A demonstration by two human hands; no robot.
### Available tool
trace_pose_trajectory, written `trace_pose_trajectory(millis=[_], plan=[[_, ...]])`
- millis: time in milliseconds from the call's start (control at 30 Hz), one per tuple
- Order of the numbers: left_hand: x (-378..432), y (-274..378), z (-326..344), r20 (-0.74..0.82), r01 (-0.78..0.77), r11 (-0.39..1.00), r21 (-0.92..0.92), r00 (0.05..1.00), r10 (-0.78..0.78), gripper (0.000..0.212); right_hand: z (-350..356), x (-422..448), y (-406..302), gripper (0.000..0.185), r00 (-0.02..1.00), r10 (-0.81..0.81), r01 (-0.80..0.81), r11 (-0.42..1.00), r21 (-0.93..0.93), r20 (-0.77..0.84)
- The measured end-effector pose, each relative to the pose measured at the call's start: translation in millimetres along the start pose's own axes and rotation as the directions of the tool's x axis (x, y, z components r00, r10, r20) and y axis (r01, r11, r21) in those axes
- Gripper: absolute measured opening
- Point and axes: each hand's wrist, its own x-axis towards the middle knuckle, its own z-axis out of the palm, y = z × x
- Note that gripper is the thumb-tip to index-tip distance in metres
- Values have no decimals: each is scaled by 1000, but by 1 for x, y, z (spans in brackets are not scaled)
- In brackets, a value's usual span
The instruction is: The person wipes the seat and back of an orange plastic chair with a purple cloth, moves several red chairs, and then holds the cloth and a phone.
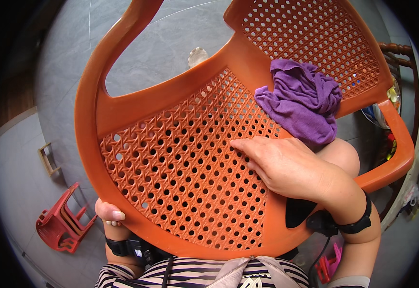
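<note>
An orange plastic armchair with a cane-weave lattice lies tipped across my lap. My left hand grips its outer rim at the lower left, thumb on top and fingers curled beneath. On the near lattice panel rests my right hand, palm down, fingers extended and touching the weave. No object shows in it, though its underside is hidden. Just beyond that hand, a crumpled purple cloth lies where the two lattice panels meet.
Small red plastic chairs, seemingly stacked, stand on the grey tiled floor at left. A pink plastic item is low at right. Turned wooden rails and a cluttered surface edge the right side. My bare knee shows beside the cloth.
</note>
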Motion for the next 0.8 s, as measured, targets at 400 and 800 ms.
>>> trace_pose_trajectory(millis=[400,800], plan=[[20,-1,40,98,41,997,-65,995,-35,18,7,10,14,31,987,148,-142,985,99,-65],[12,-2,8,138,19,992,-121,990,-2,42,-35,3,8,34,946,212,-266,939,-218,-243]])
